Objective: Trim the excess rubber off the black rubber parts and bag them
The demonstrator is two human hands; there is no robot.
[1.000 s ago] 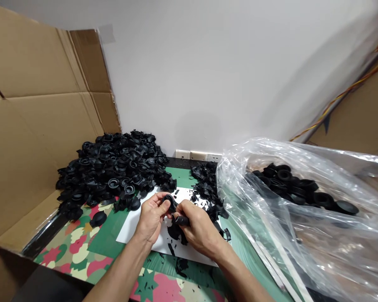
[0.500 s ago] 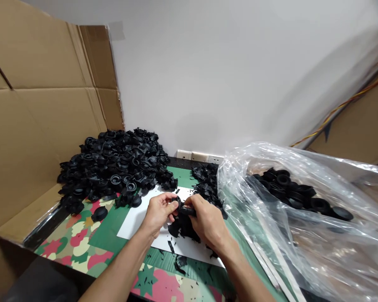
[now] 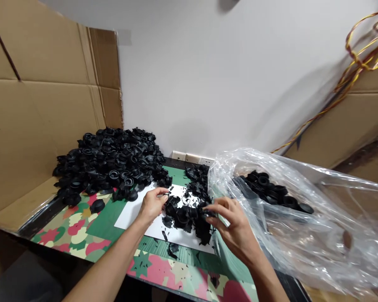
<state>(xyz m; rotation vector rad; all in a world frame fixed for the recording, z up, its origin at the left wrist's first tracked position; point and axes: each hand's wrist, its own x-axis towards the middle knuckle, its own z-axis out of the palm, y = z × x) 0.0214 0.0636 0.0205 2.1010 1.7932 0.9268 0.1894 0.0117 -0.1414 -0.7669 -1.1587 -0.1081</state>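
My right hand (image 3: 231, 219) is at the right edge of the white sheet (image 3: 129, 214), its thumb and fingers closed around a small dark rubber part (image 3: 209, 213). My left hand (image 3: 153, 204) hovers over the sheet with thumb and forefinger drawn together; what lies between the tips, if anything, is too small to make out. Between the hands lie several ribbed black rubber bellows (image 3: 182, 214) and thin rubber scraps (image 3: 203, 231). A large heap of similar bellows (image 3: 113, 161) rises at the left.
A clear plastic bag (image 3: 290, 235) with black rubber rings (image 3: 264, 184) inside lies at the right. Torn scraps (image 3: 197, 178) are piled behind the sheet, near wall sockets (image 3: 192, 158). A cardboard box wall (image 3: 50, 113) borders the left; twisted wires (image 3: 330, 100) hang at right.
The hands, together on one black rubber part before, are now apart. My right hand has moved right, towards the bag. Bellows on the sheet are uncovered, and the view has shifted slightly.
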